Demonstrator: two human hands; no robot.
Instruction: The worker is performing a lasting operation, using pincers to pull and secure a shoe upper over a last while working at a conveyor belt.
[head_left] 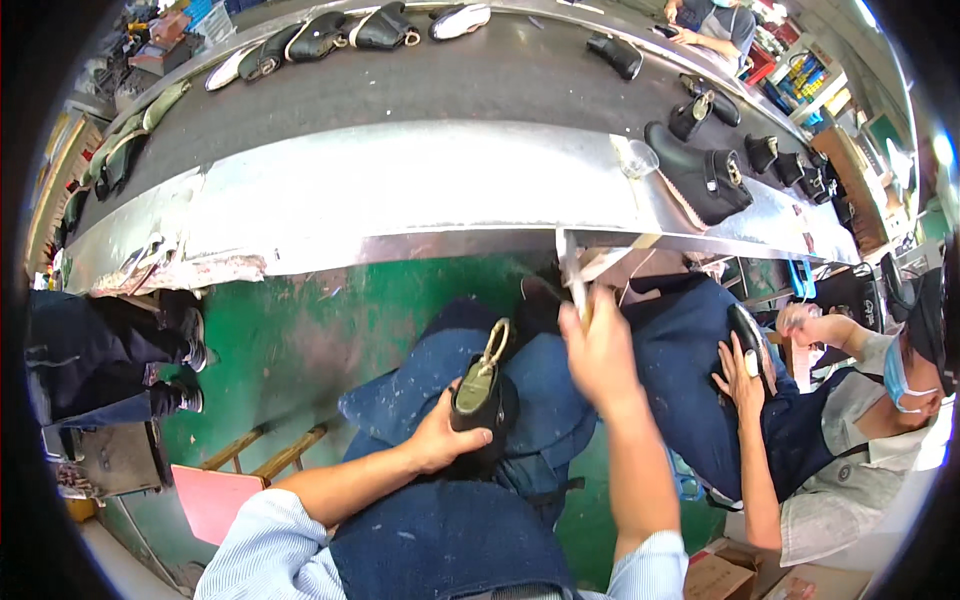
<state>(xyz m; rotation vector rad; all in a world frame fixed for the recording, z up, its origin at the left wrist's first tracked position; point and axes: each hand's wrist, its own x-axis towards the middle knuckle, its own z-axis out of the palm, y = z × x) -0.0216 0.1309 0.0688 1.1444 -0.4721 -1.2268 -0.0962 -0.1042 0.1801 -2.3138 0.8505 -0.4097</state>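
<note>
My left hand point(438, 438) is wrapped round a black boot point(497, 412) on my lap. Its opening faces up, showing an olive-green lining, and a pale loop sticks out at the top. My right hand point(603, 350) grips the handle of a hammer point(570, 265), raised in front of my lap near the bench edge. The hammer is apart from the boot. Under both lies my dark blue apron point(440, 540), marked with pale specks.
A dark conveyor belt point(420, 95) with a metal ledge point(400, 180) runs across ahead, carrying several shoes. A large black boot point(700, 175) stands at the ledge's right. To my right, a masked co-worker holds a black shoe point(750, 340). A pink-seated stool point(215, 500) is at left.
</note>
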